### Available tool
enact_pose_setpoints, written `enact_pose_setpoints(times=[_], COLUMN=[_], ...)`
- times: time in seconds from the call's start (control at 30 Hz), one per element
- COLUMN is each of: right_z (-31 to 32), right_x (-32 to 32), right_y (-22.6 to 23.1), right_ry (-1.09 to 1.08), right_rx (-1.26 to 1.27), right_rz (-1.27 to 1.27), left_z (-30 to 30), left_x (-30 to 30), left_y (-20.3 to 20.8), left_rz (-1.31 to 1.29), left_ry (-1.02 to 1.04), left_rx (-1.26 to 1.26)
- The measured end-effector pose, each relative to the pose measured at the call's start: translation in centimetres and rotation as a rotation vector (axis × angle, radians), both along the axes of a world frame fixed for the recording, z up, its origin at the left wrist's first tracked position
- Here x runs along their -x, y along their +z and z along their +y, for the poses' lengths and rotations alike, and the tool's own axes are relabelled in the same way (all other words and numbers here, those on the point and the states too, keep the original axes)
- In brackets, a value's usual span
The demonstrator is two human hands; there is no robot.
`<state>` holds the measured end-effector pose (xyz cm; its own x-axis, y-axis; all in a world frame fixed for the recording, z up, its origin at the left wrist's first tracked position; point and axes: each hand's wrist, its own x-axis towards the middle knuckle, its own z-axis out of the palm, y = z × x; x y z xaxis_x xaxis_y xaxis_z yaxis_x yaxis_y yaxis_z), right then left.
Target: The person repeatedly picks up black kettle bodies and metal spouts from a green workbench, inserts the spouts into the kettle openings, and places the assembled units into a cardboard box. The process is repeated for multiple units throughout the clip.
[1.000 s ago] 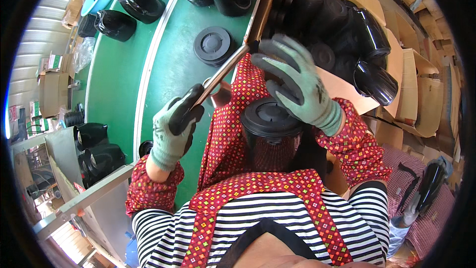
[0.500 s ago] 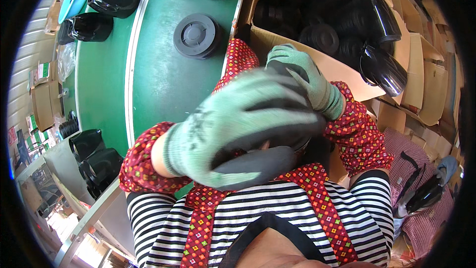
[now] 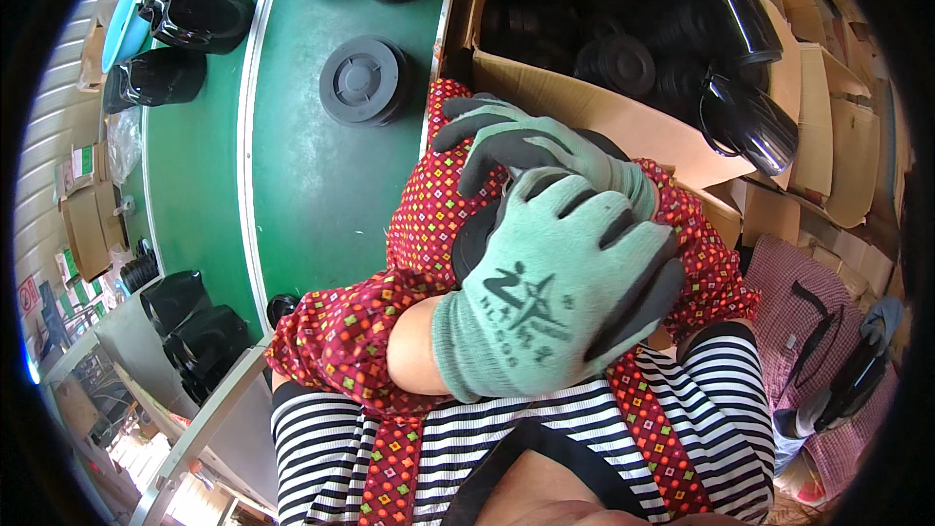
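Both my hands wear light green gloves with dark grey palms and meet close to my lap. My left hand (image 3: 560,292) shows its back, its fingers curled over a black rounded object (image 3: 475,242). Most of that object lies hidden under the gloves, so its kind does not show. Just beyond, my right hand (image 3: 541,148) is bent over the far side of the same object, with its fingers pointing left. On the green table, ahead and to the left of my hands, lies a dark grey round lid (image 3: 363,81) with a raised centre.
An open cardboard box (image 3: 584,102) at the far right holds several black round parts and glossy black jug-like shells (image 3: 750,122). More glossy black housings (image 3: 200,15) stand at the far left beside a light blue basin (image 3: 127,24). Black pieces (image 3: 205,331) sit at the lower left.
My left hand has swung right and turned its back up over the object. My right hand has shifted slightly left and stretched its fingers leftward. The view has moved a little.
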<state>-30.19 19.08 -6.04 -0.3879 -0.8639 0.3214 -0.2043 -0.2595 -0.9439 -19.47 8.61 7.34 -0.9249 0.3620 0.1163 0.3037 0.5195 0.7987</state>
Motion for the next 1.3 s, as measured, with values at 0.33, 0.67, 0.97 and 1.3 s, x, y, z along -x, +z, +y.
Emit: enact_pose_setpoints(times=[0.33,0.67,0.97,1.3], right_z=[2.8,4.0,3.4,3.0], right_x=[-2.2,-1.1,-1.4,-2.4], right_y=[4.5,-0.8,4.4,5.2], right_ry=[-0.307,-0.106,-0.321,-0.306], right_rx=[-0.373,-0.106,-0.318,-0.351], right_rz=[0.304,0.411,0.475,0.402], left_z=[-7.3,-2.2,-9.0,-4.5], left_x=[-0.3,-0.2,-0.6,1.0], left_y=[-3.5,-1.0,-0.5,3.7], left_rz=[0.111,0.120,-0.121,-0.307], left_ry=[-0.339,-0.204,-0.212,0.001], left_rx=[-0.629,-0.262,-0.350,0.430])
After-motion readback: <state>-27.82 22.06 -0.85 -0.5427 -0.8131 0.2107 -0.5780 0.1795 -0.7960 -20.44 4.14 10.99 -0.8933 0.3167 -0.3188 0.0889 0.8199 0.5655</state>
